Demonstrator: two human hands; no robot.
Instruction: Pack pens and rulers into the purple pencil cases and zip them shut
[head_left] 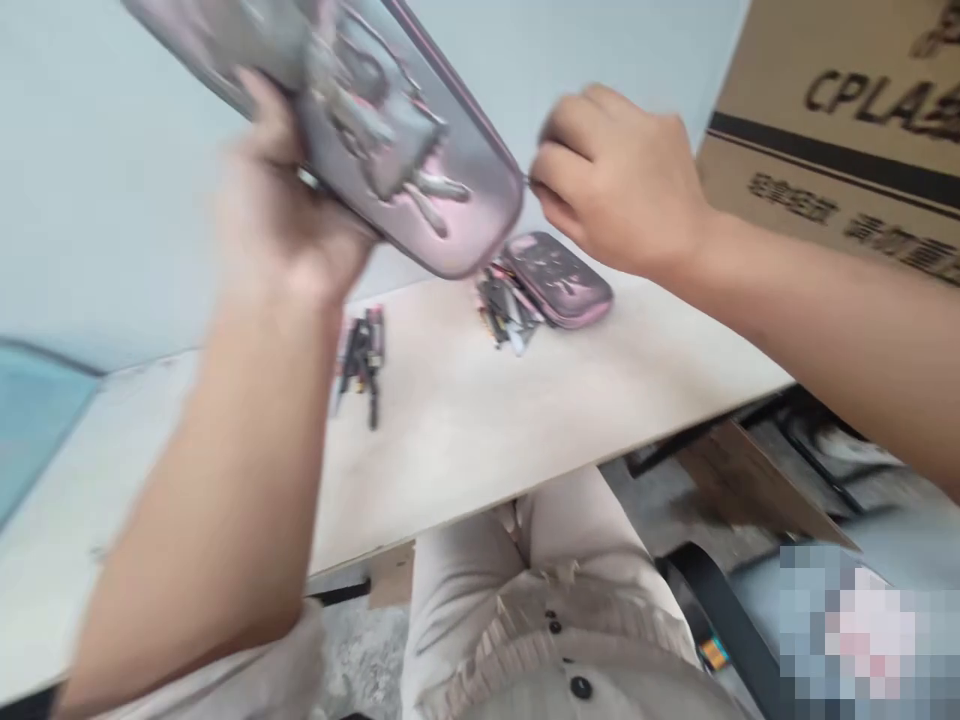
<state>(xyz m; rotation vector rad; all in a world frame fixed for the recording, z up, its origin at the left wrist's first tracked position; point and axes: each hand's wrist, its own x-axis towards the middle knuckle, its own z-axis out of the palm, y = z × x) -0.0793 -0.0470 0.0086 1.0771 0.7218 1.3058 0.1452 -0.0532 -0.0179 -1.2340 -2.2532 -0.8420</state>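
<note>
The case (401, 130), shiny pink with a raised figure on its face, is held up above the counter (442, 400), aslant, its right end lower in view than its left. The left hand (292, 220) grips it by the near edge, thumb and fingers closed about it; motion blurs the hand. The right hand (622, 180) is at the case's right end, its fingers curled together; whether that grip pinches anything I cannot tell, as the fingertips are blurred and partly hidden.

On the counter, beyond its middle, lies a second pink case (564, 283), with a heap of pens and small stationery (508, 305) against its left side. Well apart to the left is another bunch of pens (361, 355). A brown carton (832, 110) with black print stands at the far right, and a blue panel (45, 425) is at the far left. The wall (637, 40) rises behind the counter.
</note>
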